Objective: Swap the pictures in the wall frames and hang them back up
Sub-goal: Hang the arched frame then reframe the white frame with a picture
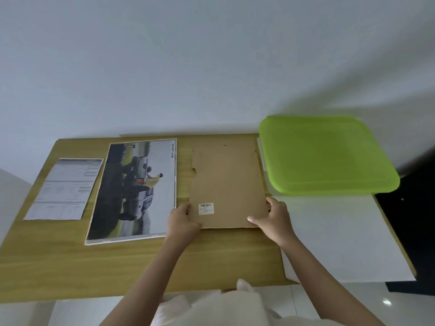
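Observation:
A brown cardboard backing board (227, 184) with a small barcode label lies flat on the wooden table (94, 267). My left hand (182, 223) grips its near left corner and my right hand (274, 218) grips its near right corner. To its left lies a white-framed picture (134, 189) of a grey car and a person, face up. Further left rests a printed grey sheet (64, 189). A large white sheet (336, 236) lies at the right, partly over the table's edge.
A green plastic lid (324, 156) covers a container at the back right, right next to the board. A white wall rises behind the table. Dark floor shows at the far right, pale tiles below the near edge.

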